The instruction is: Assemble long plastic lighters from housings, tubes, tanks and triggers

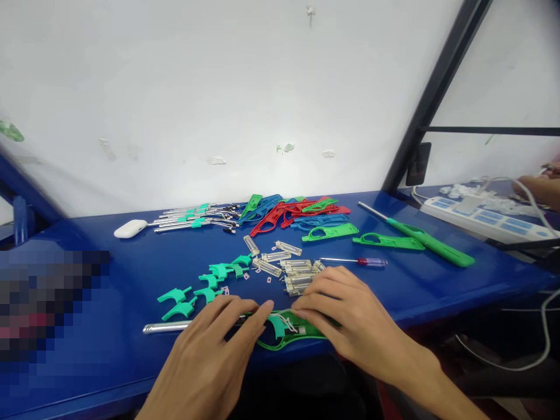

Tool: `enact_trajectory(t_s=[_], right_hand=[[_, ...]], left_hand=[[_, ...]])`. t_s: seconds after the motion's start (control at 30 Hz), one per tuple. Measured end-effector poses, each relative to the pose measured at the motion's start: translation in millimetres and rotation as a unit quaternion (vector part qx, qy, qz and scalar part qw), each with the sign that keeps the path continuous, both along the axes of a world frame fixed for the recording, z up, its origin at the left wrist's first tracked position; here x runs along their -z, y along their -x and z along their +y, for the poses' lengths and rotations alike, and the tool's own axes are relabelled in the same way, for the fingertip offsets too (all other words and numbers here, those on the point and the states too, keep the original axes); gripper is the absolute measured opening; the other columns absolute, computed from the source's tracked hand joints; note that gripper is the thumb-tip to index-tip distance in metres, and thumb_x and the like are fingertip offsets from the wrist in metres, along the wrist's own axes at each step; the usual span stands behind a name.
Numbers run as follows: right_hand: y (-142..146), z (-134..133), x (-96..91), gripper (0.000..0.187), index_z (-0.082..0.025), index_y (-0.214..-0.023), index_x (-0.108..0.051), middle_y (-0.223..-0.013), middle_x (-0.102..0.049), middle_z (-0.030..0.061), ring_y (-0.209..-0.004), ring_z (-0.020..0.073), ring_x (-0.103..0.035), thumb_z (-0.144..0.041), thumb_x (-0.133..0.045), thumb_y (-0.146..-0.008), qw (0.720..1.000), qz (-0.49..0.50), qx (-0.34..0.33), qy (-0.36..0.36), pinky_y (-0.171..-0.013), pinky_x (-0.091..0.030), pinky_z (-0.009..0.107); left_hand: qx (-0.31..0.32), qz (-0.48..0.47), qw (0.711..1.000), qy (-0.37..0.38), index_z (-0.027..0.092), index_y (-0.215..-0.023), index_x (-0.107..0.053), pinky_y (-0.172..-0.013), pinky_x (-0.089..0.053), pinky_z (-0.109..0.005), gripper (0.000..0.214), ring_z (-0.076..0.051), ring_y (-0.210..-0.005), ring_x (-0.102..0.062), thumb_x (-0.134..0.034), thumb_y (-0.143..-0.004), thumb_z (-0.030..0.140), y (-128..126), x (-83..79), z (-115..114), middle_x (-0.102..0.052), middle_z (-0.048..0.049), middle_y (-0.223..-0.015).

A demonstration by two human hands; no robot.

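A half-built stick lighter lies near the table's front edge, its green casing half (275, 347) with the inside facing up. My left hand (210, 344) has its fingers closed over the left end, where a metal tube (166, 328) sticks out. A teal trigger (276, 326) and white wires (287, 319) sit in the casing between my hands. My right hand (350, 309) grips the casing's right part, fingertips close to the wires. Just beyond are several clear fuel tanks (268, 267) and, farther left, loose teal triggers (175, 294).
Metal rods with wires (186, 224) lie at the back, beside a white earbud case (130, 228). Red casing halves (268, 219) are piled with blue and green ones. To the right are a screwdriver (371, 262), a whole green lighter (437, 245) and a power strip (481, 219). Another person's hand (540, 189) shows far right.
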State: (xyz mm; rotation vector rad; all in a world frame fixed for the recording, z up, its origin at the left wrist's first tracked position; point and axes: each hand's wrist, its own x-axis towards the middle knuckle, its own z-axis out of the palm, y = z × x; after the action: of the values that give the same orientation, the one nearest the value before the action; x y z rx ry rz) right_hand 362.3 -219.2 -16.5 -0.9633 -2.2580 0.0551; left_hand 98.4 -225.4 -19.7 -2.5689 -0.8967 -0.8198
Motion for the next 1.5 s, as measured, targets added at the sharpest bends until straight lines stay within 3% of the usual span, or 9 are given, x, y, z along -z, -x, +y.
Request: enact_trajectory(t_s=[0.43, 0.6, 0.77, 1.07, 1.33, 1.5], right_hand=[[2.2, 0.9, 2.5, 0.008, -0.022, -0.104, -0.071, -0.092, -0.078, -0.0007, -0.086, 0.0187, -0.064, -0.024, -0.065, -0.107, 0.999, 0.034, 0.011, -0.025, -0.082, -0.042, 0.036], [2.7, 0.2, 3.0, 0.007, -0.022, -0.104, -0.071, -0.091, -0.077, -0.0002, -0.084, 0.0188, -0.064, -0.023, -0.065, -0.107, 0.999, 0.037, 0.008, -0.029, -0.08, -0.042, 0.036], [3.4, 0.6, 3.8, 0.007, -0.021, -0.103, -0.072, -0.091, -0.077, 0.0004, -0.084, 0.0191, -0.064, -0.022, -0.065, -0.107, 0.999, 0.041, 0.005, -0.027, -0.079, -0.043, 0.036], [2.7, 1.6, 5.8, 0.008, -0.021, -0.103, -0.073, -0.092, -0.077, 0.0003, -0.085, 0.0186, -0.064, -0.023, -0.066, -0.106, 0.999, 0.043, 0.002, -0.022, -0.081, -0.044, 0.037], [2.2, 3.3, 6.3, 0.009, -0.021, -0.103, -0.074, -0.091, -0.078, 0.001, -0.085, 0.0187, -0.064, -0.023, -0.065, -0.107, 0.999, 0.048, -0.001, -0.021, -0.081, -0.046, 0.037], [1.6, 2.6, 7.5, 0.009, -0.021, -0.103, -0.074, -0.091, -0.078, 0.0012, -0.085, 0.0188, -0.065, -0.024, -0.066, -0.106, 0.998, 0.05, -0.008, -0.026, -0.081, -0.046, 0.037]], left_hand=[[-0.008, -0.01, 0.999, 0.051, 0.018, -0.132, -0.067, -0.078, -0.06, -0.033, 0.051, -0.021, -0.095, -0.064, -0.04, -0.097, -0.006, -5.2, 2.9, -2.5, -0.066, -0.0089, -0.109], [-0.01, 0.004, 0.998, 0.069, 0.019, -0.138, -0.065, -0.084, -0.062, -0.032, 0.055, -0.019, -0.095, -0.068, -0.037, -0.096, -0.005, -5.6, 3.3, -3.7, -0.068, -0.0072, -0.107], [-0.01, 0.043, 0.998, 0.045, 0.018, -0.139, -0.063, -0.091, -0.063, -0.038, 0.059, -0.023, -0.102, -0.07, -0.04, -0.09, -0.006, -1.9, 4.4, -7.4, -0.071, -0.0072, -0.111], [-0.015, 0.028, 0.998, 0.063, 0.017, -0.133, -0.065, -0.088, -0.065, -0.034, 0.055, -0.021, -0.101, -0.07, -0.038, -0.091, -0.006, -5.7, 1.9, -7.1, -0.068, -0.0085, -0.114], [-0.036, 0.09, 0.995, -0.011, 0.017, -0.142, -0.06, -0.103, -0.062, -0.045, 0.053, -0.028, -0.12, -0.068, -0.04, -0.096, -0.002, -4.1, 4.7, -14.9, -0.07, -0.0111, -0.128], [-0.052, 0.09, 0.994, -0.027, 0.02, -0.141, -0.061, -0.102, -0.062, -0.042, 0.056, -0.028, -0.121, -0.069, -0.04, -0.094, -0.002, -5.9, 8.1, -17.3, -0.071, -0.0106, -0.126]])
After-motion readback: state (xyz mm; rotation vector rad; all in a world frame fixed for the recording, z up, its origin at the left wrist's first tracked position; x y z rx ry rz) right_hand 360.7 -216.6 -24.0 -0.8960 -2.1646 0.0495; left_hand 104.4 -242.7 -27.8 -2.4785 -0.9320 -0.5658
